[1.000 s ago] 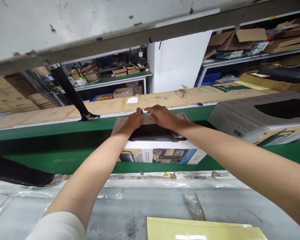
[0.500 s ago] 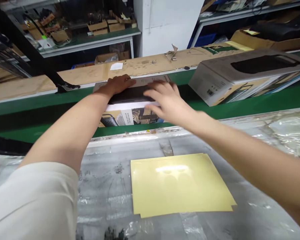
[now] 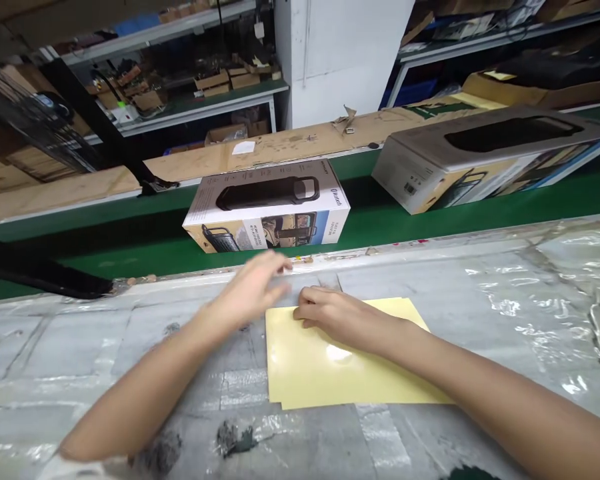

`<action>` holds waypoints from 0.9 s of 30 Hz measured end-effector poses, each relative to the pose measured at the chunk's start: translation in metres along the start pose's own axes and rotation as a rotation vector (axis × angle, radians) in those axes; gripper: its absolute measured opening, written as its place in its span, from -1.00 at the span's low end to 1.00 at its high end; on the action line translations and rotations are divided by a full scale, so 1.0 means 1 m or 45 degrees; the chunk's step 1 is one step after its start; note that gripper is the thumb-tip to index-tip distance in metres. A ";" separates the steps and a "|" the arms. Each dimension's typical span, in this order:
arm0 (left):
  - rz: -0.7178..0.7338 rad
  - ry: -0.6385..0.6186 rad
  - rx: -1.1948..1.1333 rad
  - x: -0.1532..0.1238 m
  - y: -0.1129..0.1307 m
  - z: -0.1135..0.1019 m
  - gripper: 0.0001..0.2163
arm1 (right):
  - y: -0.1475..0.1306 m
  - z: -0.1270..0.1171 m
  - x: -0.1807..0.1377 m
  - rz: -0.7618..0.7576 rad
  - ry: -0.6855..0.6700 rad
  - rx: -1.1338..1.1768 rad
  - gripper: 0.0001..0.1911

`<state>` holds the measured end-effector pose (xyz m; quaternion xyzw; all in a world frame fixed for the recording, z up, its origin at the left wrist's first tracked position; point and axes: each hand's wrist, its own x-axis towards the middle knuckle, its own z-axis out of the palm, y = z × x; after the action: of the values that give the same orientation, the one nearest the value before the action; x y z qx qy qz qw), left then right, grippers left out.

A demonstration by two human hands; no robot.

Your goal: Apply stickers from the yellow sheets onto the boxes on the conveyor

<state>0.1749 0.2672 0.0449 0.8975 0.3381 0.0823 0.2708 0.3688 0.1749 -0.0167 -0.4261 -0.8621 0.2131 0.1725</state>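
Palm down over the upper edge of a small stack of yellow sheets [image 3: 325,380], my right hand [image 3: 335,317] has its fingers curled together on the top sheet; the fingertips are partly hidden. My left hand [image 3: 255,287], smeared by motion, hovers left of it, above the table near the sheets' upper left corner. Its thumb stands apart from its fingers, and nothing is in it. Beyond both hands, a white printed carton [image 3: 265,223] picturing a dark device with a handle lies on the green strip, touched by neither hand.
A second printed carton [image 3: 425,167] rests farther right on the green strip [image 3: 365,220]. Plastic film and tape cover the grey table [image 3: 480,320]. Black posts [image 3: 125,153] rise at the left. Cardboard [image 3: 290,143] lines the ledge behind, with shelves and a white pillar [image 3: 345,60] farther back.
Both hands have left the near carton and come back toward me. My right hand has come down onto the yellow sheets; my left hand is in the air beside it.
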 end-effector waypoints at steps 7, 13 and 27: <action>-0.136 -0.184 -0.314 -0.047 -0.029 0.050 -0.71 | -0.003 -0.002 -0.001 -0.018 -0.043 0.030 -0.74; -0.146 -0.226 -0.303 -0.042 -0.022 0.041 -0.70 | 0.002 0.001 -0.005 -0.049 -0.029 0.050 -0.71; -0.131 -0.215 -0.266 -0.043 -0.022 0.042 -0.71 | 0.007 -0.002 0.003 -0.045 -0.040 0.199 -0.79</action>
<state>0.1439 0.2349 -0.0004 0.8495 0.3494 0.0273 0.3943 0.3729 0.1819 -0.0181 -0.3928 -0.8528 0.2835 0.1952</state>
